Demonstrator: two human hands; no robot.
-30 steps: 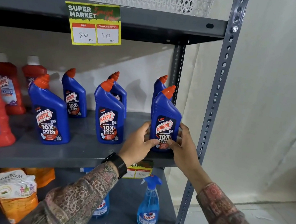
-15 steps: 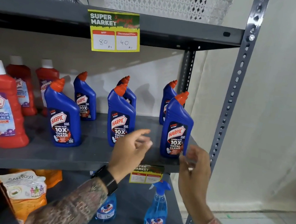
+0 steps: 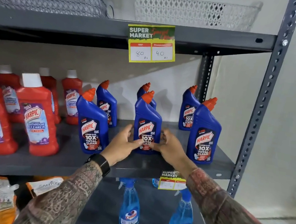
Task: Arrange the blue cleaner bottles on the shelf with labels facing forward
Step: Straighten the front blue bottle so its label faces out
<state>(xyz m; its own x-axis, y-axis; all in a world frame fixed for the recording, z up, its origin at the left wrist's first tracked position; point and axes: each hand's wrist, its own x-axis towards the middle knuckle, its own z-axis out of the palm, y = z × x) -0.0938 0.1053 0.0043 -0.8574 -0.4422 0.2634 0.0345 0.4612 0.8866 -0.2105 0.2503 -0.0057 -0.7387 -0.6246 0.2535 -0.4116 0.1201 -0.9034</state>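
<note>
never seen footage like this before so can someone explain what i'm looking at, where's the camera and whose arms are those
There is no machine here. The camera sits on a person's head and looks forward and down, so the two arms in patterned sleeves are that person's own. There is only this one view.

They face a grey metal shelf in a shop display. On it stand red bathroom cleaner bottles to the left and six blue cleaner bottles in two rows to the right. Baskets sit on the shelf above, spray bottles below.

The left hand and right hand cup the middle front blue bottle from both sides, fingers on its lower part. It stands upright on the shelf, label facing the camera. The front bottles beside it face forward too.
</note>
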